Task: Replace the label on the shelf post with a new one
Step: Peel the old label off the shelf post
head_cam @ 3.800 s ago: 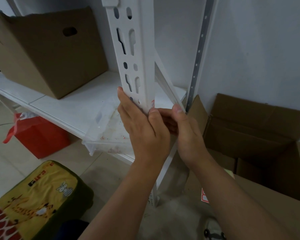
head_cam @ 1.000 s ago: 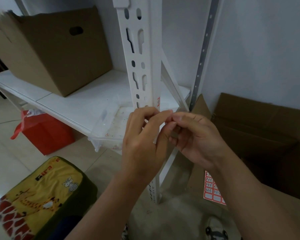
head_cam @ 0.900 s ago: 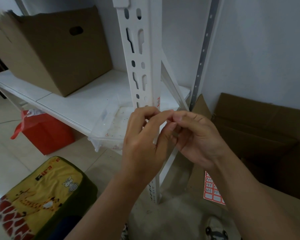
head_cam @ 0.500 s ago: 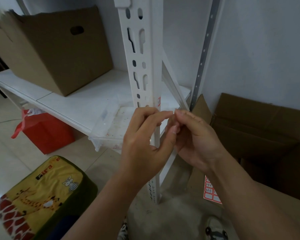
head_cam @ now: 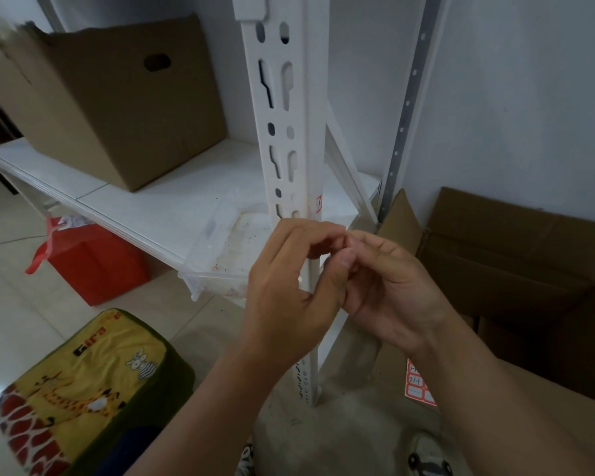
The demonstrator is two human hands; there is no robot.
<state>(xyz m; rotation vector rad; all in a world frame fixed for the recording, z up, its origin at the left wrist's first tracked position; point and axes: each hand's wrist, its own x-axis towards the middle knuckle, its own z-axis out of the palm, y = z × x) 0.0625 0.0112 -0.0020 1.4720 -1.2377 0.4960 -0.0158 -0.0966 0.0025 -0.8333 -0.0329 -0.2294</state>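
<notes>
Forearms: both of mine reach up from the bottom edge, bare, converging toward the middle.
Floor items: yellow cushion (head_cam: 73, 393) with a giraffe and zebra print lies low on my left; a red-and-white label sheet (head_cam: 418, 384) lies on the cardboard low on my right, half hidden by my right arm.
Left hand (head_cam: 285, 290): raised in front of the shelf post, fingers curled, thumb and fingertips pinched together at the top.
Right hand (head_cam: 389, 286): palm turned toward me, its fingertips pressed against those of my left hand, so the two are together; whatever is pinched between them is too small for me to tell.
Shelf post (head_cam: 289, 132): white slotted metal upright just behind my hands, running from the floor to the top edge.
Label (head_cam: 319, 204): small, white with red marks, stuck on the post's right-hand face just above my fingertips, not touched by either hand.
Shelf (head_cam: 145, 201): white board behind the post, carrying a clear plastic tray (head_cam: 220, 249) at its front edge and a brown cardboard box (head_cam: 117, 104) farther back on the left.
Beneath the shelf: red bag (head_cam: 90, 262) on the tiled floor.
Far right: open cardboard carton (head_cam: 516, 255) against the white wall.
</notes>
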